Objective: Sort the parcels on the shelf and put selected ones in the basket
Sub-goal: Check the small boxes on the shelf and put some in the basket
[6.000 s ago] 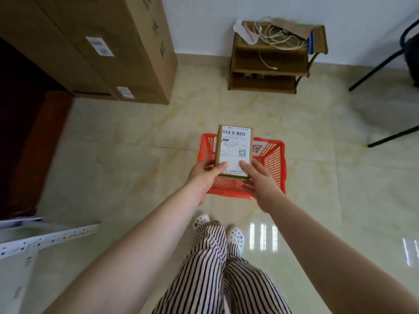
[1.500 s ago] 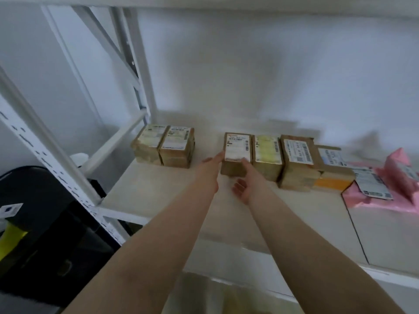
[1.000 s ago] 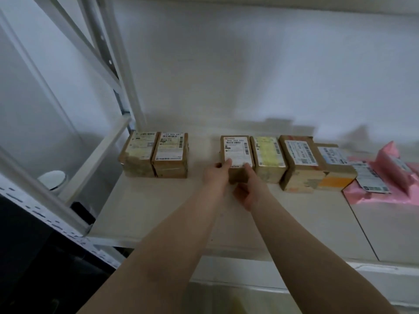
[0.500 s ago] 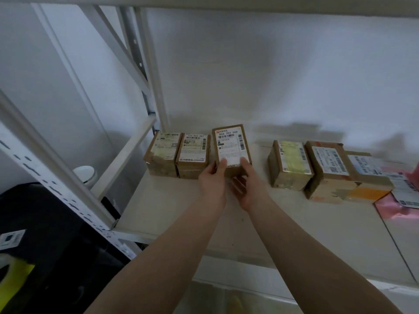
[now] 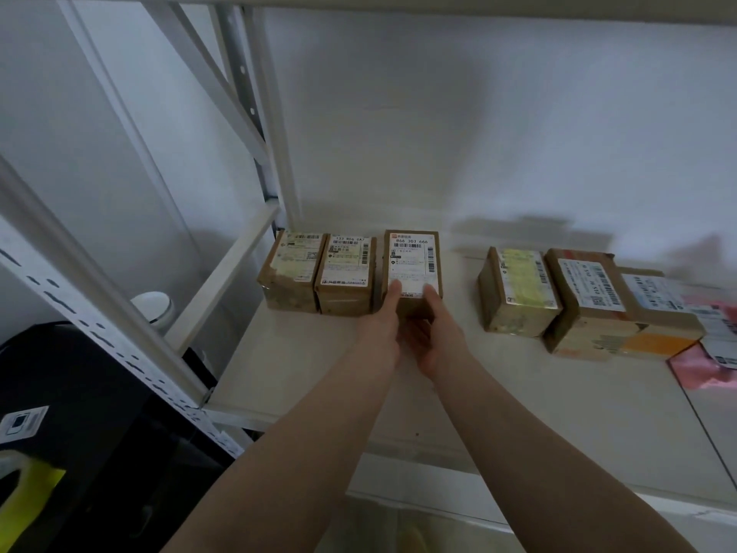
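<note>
A small brown parcel with a white label reading 866 303 666 (image 5: 412, 260) sits on the white shelf board (image 5: 303, 377), right beside two similar brown parcels (image 5: 319, 273) at the shelf's left end. My left hand (image 5: 379, 325) and my right hand (image 5: 436, 329) both grip its near end, thumbs on the label. To the right, across a gap, stand a parcel with a yellowish label (image 5: 518, 293) and two larger brown parcels (image 5: 590, 301). The basket is not in view.
Pink mailer bags (image 5: 702, 365) lie at the far right of the shelf. White metal uprights and a diagonal brace (image 5: 255, 125) frame the left side. A white round object (image 5: 153, 307) and dark items sit below left.
Both hands have carried the 866 303 666 parcel left from the right-hand group and set it against the two parcels at the left end. Six seconds ago I held a parcel over the red basket.
</note>
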